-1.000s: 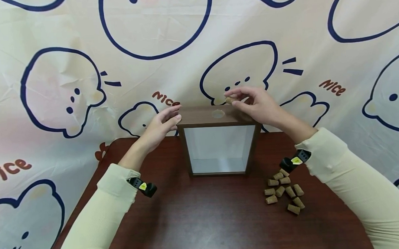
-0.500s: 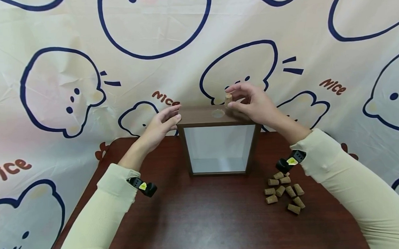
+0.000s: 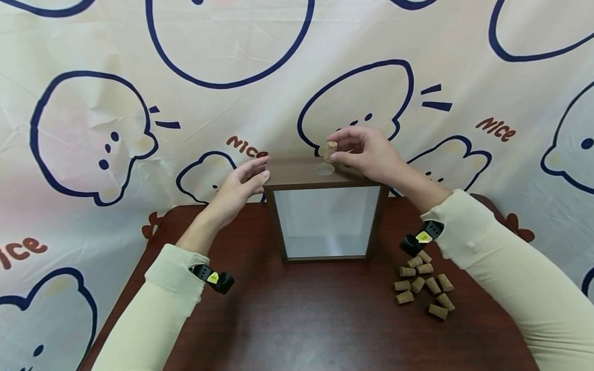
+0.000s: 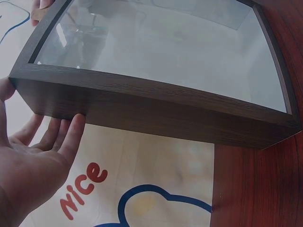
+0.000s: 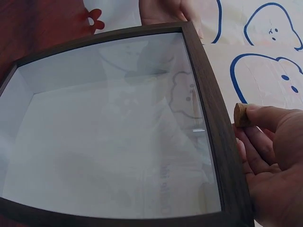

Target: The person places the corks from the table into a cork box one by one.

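A dark wooden box [image 3: 291, 177] with a glass front and white inside stands upright on the table. A round hole [image 3: 324, 169] is set in its top panel. My right hand [image 3: 367, 153] pinches a cork [image 3: 331, 151] between thumb and fingers, close over that hole and just to its right. In the right wrist view the pinched cork [image 5: 241, 115] sits beside the frame's edge. At the box's upper left corner rests my left hand [image 3: 237, 188]; in the left wrist view its fingertips touch the side panel [image 4: 156, 113], with the thumb at the corner.
Several loose corks [image 3: 418, 285] lie in a group on the reddish-brown table [image 3: 303, 318], to the right of the box. A pale cloth [image 3: 254, 115] with cartoon drawings hangs behind the table.
My right hand has moved left along the box top towards the hole, and the cork has turned from lying sideways to upright. My left hand has stayed in place.
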`<state>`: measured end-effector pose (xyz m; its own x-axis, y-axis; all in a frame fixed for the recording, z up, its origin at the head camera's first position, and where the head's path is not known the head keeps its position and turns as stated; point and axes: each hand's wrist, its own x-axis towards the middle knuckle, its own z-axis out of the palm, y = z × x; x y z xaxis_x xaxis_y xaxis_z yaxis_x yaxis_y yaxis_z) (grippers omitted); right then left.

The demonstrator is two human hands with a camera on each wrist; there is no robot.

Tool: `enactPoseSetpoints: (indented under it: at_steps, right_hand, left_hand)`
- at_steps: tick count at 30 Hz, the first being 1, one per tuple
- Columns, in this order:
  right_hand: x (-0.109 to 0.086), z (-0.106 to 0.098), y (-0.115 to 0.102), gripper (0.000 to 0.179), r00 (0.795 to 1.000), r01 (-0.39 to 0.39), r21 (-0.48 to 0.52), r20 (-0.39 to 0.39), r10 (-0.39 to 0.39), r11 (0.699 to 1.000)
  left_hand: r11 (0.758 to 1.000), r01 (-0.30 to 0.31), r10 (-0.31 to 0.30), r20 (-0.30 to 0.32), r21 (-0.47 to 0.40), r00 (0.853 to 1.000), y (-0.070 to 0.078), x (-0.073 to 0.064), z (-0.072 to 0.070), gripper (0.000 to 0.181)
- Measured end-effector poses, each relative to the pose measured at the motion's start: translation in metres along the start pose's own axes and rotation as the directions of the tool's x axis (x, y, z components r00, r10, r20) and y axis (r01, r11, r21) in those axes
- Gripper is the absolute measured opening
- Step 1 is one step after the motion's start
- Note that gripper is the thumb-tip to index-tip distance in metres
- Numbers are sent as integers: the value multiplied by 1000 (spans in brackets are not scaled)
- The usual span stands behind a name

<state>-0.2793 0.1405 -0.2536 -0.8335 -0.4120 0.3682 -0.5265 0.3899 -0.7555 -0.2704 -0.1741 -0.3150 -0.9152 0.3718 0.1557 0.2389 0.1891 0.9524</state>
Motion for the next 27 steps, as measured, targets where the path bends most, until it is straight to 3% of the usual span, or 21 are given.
enactPoseSetpoints:
  at_steps: [6,14,27]
  right_hand:
    - [3,6,0,31,999,-6,39,38,4,999]
    - [3,9,1,30,998,-6,18,65,5,1000]
    - [-15,-8,-6,35,997,-2,-25,73,4,1000]
  left_hand:
    - [1000,0,0,0,5,1000,0,1,0,59]
    - [1000,11,-11,-5,13,1000,0,1,0,59]
    - [1000,9,-9,-4,17,1000,-1,1,1,58]
